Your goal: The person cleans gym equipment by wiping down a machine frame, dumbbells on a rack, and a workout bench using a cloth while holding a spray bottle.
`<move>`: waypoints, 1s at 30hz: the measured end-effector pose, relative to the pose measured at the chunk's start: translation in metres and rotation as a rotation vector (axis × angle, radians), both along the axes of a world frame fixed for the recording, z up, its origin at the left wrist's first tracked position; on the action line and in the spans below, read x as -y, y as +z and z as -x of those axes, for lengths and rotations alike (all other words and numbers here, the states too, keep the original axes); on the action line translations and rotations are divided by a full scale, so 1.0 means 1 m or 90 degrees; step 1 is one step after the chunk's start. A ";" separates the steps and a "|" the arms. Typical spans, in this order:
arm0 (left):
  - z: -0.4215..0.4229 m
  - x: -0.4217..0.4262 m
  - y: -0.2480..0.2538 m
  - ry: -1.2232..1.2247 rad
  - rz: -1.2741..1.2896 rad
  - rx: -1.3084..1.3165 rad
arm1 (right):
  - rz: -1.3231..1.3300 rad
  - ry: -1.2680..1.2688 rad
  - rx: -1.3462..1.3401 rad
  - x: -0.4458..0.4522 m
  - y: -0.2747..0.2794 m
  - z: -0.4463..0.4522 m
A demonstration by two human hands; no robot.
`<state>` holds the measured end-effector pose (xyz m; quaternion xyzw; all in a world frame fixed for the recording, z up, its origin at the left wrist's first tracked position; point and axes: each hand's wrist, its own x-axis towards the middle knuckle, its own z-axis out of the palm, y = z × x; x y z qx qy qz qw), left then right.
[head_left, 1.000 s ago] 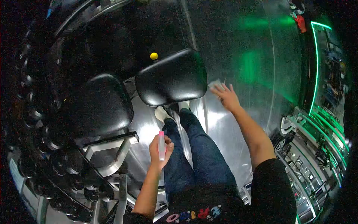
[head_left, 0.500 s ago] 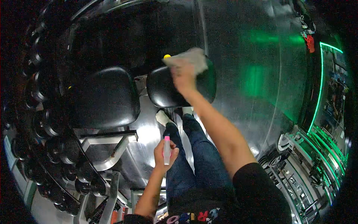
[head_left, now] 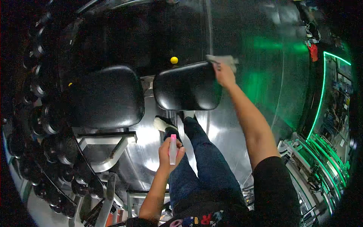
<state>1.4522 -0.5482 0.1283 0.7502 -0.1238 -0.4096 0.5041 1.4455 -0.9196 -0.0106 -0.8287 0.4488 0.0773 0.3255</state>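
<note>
My left hand (head_left: 170, 154) is closed around a spray bottle, seen from above; its pale head (head_left: 173, 153) has a pink nozzle pointing away from me. Off to the right, my right hand (head_left: 224, 75) grips a light grey cloth (head_left: 227, 61), slightly blurred. This hand and cloth are at the far right corner of a black padded bench seat (head_left: 187, 87). Whether the cloth touches the padding there is hard to tell. The bottle's lower body is hidden by my left hand.
A larger black pad (head_left: 106, 98) lies to the left, above a silver metal frame (head_left: 109, 151). Dumbbells (head_left: 56, 117) line a rack on the far left. A yellow ball-like knob (head_left: 174, 60) shows beyond the seat. Green-lit equipment (head_left: 325, 159) stands at right.
My right hand has swept the cloth rightward across the seat to its far right corner, uncovering the yellow knob. My left hand still holds the spray bottle in nearly the same place.
</note>
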 end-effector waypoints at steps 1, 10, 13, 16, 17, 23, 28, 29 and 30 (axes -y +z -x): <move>-0.002 0.004 -0.002 0.015 0.011 -0.028 | 0.078 0.003 -0.077 0.017 -0.029 0.027; 0.006 0.009 0.000 -0.039 0.040 -0.031 | 0.042 -0.282 0.140 -0.129 -0.020 0.103; 0.004 -0.001 0.002 -0.061 0.024 -0.026 | 0.006 -0.297 0.122 -0.152 0.010 0.099; -0.006 -0.010 0.009 0.002 0.019 -0.065 | 0.005 -0.164 0.036 -0.168 0.025 0.103; -0.010 -0.012 0.011 0.009 0.018 -0.054 | 0.003 -0.157 0.047 -0.171 0.023 0.105; -0.024 -0.037 0.028 0.065 0.051 0.042 | -0.298 -0.194 0.075 -0.205 0.015 0.086; -0.041 -0.067 0.049 0.175 0.086 0.035 | -0.549 -0.267 0.165 -0.239 0.045 0.040; -0.044 -0.075 0.052 0.186 0.098 0.066 | -0.590 -0.246 0.197 -0.248 0.056 0.030; -0.047 -0.084 0.055 0.196 0.109 0.096 | -0.605 -0.239 0.232 -0.259 0.066 0.020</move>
